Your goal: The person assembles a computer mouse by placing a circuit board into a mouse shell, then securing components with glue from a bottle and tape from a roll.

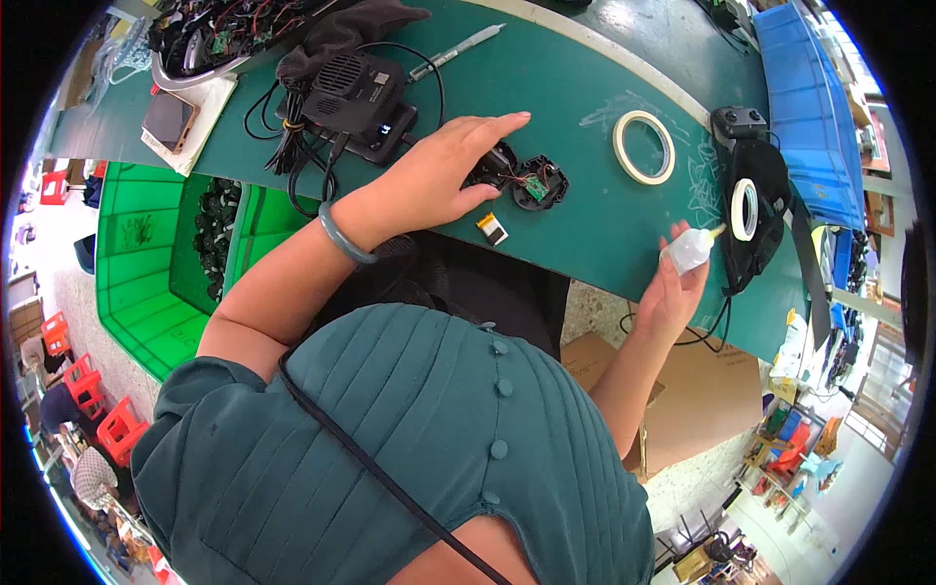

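While the left hand reaches over the surface with its fingers nearly straight and its thumb spread apart, the opened black device lies just beyond its fingers, in two parts. One part, a dark rounded piece, is partly covered by that hand; whether they touch, I cannot tell, nor whether the palm side has hold of anything. The other, a round black housing with a green circuit board inside, sits at about four o'clock from it, with thin wires running between them.

Taking the device as the clock's centre, a small silver, yellow and black flat piece lies near it at seven o'clock. Well out at four o'clock, the right hand is partly curled around a small white bottle, whose yellowish nozzle points to two o'clock. One tape roll lies between two and three o'clock; another rests on a black pouch near three. A vented black box with a lit display stands at ten o'clock, a slim pen-like tool lies at eleven.
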The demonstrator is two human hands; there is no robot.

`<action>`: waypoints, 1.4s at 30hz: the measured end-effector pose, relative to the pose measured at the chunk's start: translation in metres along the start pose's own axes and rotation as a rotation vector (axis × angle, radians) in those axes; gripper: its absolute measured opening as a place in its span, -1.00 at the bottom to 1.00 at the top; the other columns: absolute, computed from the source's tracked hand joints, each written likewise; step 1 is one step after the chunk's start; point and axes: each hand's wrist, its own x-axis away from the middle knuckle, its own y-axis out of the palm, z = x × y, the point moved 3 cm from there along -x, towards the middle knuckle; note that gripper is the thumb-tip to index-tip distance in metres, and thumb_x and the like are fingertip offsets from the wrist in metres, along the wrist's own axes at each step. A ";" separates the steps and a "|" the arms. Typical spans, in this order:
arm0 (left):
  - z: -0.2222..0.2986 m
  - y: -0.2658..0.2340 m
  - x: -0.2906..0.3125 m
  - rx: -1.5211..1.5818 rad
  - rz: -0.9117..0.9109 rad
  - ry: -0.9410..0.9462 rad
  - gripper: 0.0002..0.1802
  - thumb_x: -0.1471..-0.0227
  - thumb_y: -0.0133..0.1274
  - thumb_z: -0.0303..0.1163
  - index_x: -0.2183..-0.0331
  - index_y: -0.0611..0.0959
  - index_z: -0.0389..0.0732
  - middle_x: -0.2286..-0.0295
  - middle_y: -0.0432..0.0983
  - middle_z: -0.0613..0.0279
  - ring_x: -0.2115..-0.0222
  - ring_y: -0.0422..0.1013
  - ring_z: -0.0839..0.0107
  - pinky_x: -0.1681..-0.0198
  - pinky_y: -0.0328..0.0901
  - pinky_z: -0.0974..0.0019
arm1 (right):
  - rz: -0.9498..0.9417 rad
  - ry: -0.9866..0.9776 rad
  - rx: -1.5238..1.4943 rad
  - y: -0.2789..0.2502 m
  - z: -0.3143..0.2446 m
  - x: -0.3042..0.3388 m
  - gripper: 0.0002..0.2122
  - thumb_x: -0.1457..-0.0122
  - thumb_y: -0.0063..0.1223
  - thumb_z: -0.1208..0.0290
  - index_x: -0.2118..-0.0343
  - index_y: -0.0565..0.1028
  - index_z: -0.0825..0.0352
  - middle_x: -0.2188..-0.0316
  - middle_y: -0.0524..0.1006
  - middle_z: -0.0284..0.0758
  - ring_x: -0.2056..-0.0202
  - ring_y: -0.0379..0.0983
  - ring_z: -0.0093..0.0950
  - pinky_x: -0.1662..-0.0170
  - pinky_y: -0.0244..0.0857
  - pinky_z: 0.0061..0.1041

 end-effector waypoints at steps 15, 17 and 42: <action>-0.005 -0.010 0.001 0.142 -0.041 -0.083 -0.35 0.20 0.40 -0.40 0.00 0.55 -0.16 0.09 0.47 0.19 0.17 0.45 0.34 0.22 0.40 0.38 | 0.268 -0.338 0.985 -0.030 -0.016 0.051 -0.62 -0.07 0.36 0.46 0.13 0.41 0.43 0.25 0.56 -0.22 0.19 0.52 -0.41 0.05 0.37 -0.50; -0.007 -0.009 0.001 0.194 -0.063 -0.105 -0.36 0.20 0.40 -0.41 0.00 0.55 -0.16 0.10 0.46 0.22 0.18 0.45 0.38 0.25 0.38 0.41 | 0.332 -0.247 0.776 -0.024 -0.015 0.068 -0.64 -0.09 0.34 0.46 0.12 0.43 0.44 0.29 0.56 -0.25 0.24 0.51 -0.46 0.11 0.38 -0.54; -0.005 0.002 0.011 0.925 0.044 -0.076 -0.14 0.20 0.41 -0.58 -0.13 0.32 -0.25 -0.06 0.37 0.07 -0.10 0.32 0.33 -0.22 0.22 0.22 | -0.466 0.533 -0.409 0.135 0.032 0.043 -0.69 -0.19 0.20 0.46 0.09 0.32 0.28 0.15 0.50 -0.31 0.14 0.51 -0.46 0.09 0.48 -0.40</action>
